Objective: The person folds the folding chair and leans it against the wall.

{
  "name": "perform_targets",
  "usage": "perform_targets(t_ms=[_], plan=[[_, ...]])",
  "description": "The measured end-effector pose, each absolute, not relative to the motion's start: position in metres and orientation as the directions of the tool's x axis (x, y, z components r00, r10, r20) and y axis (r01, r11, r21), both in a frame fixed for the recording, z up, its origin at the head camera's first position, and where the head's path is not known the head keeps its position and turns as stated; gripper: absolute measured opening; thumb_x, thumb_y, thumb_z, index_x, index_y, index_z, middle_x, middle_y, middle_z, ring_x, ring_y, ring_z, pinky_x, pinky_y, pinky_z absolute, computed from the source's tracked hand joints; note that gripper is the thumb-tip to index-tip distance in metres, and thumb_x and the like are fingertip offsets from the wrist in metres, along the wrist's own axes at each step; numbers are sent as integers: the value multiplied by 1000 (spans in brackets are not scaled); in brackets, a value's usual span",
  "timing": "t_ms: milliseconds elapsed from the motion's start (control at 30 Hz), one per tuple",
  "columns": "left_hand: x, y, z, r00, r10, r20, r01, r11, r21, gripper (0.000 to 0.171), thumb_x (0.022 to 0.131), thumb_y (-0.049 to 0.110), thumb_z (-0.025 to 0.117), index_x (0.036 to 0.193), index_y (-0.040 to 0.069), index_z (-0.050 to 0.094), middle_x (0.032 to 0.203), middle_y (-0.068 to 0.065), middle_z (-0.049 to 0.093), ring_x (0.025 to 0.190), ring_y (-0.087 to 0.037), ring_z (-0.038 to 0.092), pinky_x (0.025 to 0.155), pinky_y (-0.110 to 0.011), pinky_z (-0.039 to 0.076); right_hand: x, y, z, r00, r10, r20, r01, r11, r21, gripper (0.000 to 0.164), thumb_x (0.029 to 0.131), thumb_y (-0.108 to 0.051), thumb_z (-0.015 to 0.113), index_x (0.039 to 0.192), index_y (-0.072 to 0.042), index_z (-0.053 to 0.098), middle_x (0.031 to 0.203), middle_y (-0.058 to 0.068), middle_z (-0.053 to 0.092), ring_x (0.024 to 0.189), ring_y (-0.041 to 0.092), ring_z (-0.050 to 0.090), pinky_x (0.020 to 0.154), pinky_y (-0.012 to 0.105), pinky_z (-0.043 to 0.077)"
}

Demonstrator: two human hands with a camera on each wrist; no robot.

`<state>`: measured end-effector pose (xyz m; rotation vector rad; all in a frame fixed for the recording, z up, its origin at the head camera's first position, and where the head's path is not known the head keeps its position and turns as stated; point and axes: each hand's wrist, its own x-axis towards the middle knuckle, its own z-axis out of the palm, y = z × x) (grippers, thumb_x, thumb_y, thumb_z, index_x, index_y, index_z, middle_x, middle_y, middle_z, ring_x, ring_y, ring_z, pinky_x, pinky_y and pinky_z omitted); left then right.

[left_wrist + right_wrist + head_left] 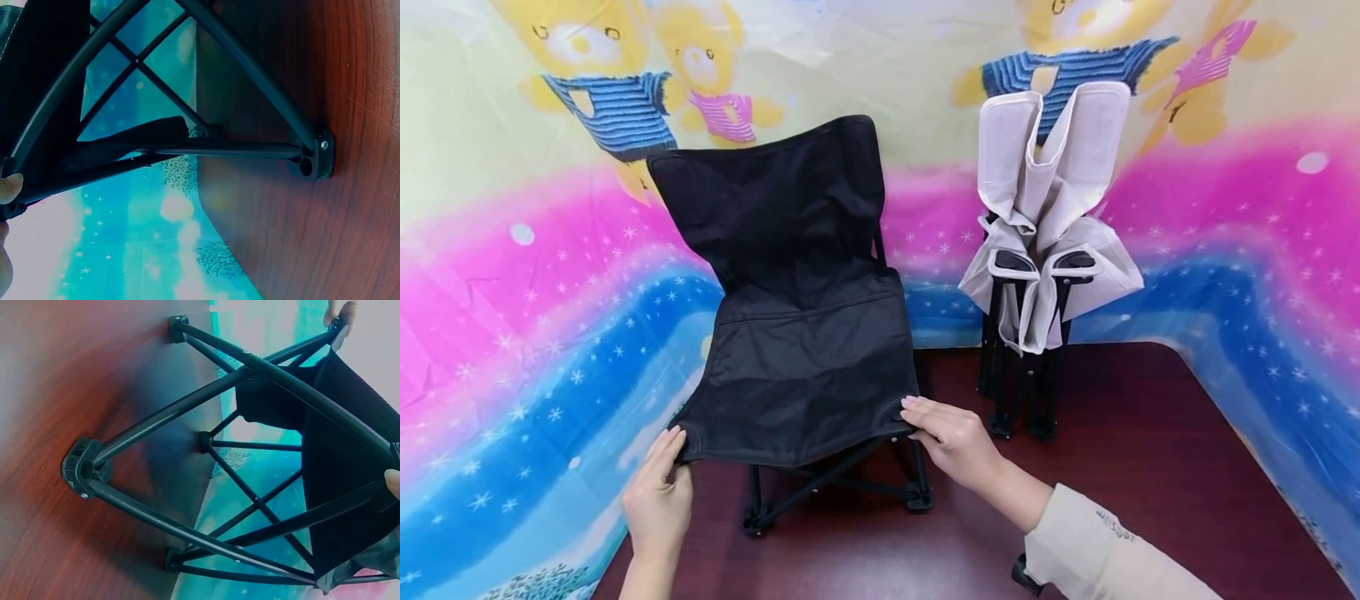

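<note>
A black folding chair [808,358] stands unfolded, its fabric seat and backrest spread. My left hand [658,493] grips the seat's front left corner, fingers on top and thumb below. At the front right corner, my right hand [957,440] pinches the seat the same way. The left wrist view catches crossed black leg tubes [250,69] and a plastic foot [320,153] on the table. From the right wrist, the frame's underside shows with spread legs [169,412], and the left hand [342,311] appears at the far corner.
A second folding chair [1037,233], with off-white fabric and black legs, stands folded upright at the right. Both chairs are on a dark red-brown wooden table [1150,467]. Behind hangs a colourful cloth [1210,225] printed with bears. A small black object [1026,575] shows beside the right sleeve.
</note>
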<state>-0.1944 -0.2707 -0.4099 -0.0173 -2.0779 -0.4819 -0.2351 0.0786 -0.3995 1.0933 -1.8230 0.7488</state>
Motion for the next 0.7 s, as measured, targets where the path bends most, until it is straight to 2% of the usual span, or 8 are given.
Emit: perform_targets(t_ms=[300, 467, 700], plan=[[-194, -267, -406, -528, -189, 828, 188, 925, 331, 36, 67, -15, 61, 100, -2, 64, 100, -16, 61, 96, -25, 56, 79, -35, 41, -234, 75, -394, -224, -379, 898, -896, 442, -37, 33, 55, 6, 72, 88, 3, 66, 90, 14, 64, 85, 22, 61, 75, 28, 47], [-194, -263, -400, -534, -166, 829, 192, 931, 310, 31, 70, -10, 62, 100, -2, 64, 100, -15, 61, 97, -24, 56, 83, -30, 40, -233, 74, -391, -222, -371, 902, -890, 455, -32, 33, 56, 5, 72, 88, 3, 66, 90, 14, 64, 86, 22, 61, 75, 28, 47], [-193, -256, -392, -562, -164, 811, 187, 930, 317, 28, 75, -6, 60, 103, -2, 63, 102, -15, 60, 98, -25, 55, 80, -35, 41, -232, 72, -386, -206, -354, 912, -890, 455, -25, 30, 58, 3, 71, 88, 3, 66, 90, 14, 64, 85, 22, 61, 74, 29, 47]])
